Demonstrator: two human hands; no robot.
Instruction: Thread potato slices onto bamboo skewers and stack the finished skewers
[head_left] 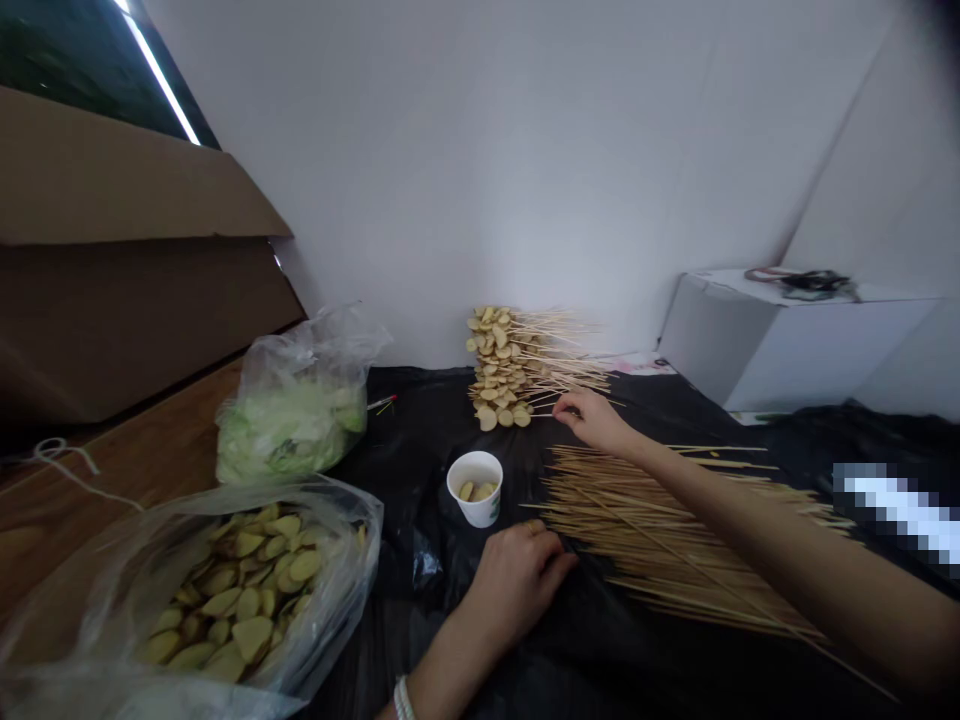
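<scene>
The right hand (592, 420) pinches, thumb and finger nearly together, the bare end of a skewer with potato slices (505, 417), which lies at the near edge of the stack of filled skewers (499, 355) by the wall (420, 200); the left hand (514, 570) rests half curled on the black sheet (412, 435), between the paper cup (478, 512) and the loose sticks (652, 545), and I cannot tell if it holds something; in my judgement, the stack may slide if it is pushed, because the slices lie unevenly; the cup could tip if the left hand knocks it; its green mark (495, 508) is too small to read.
</scene>
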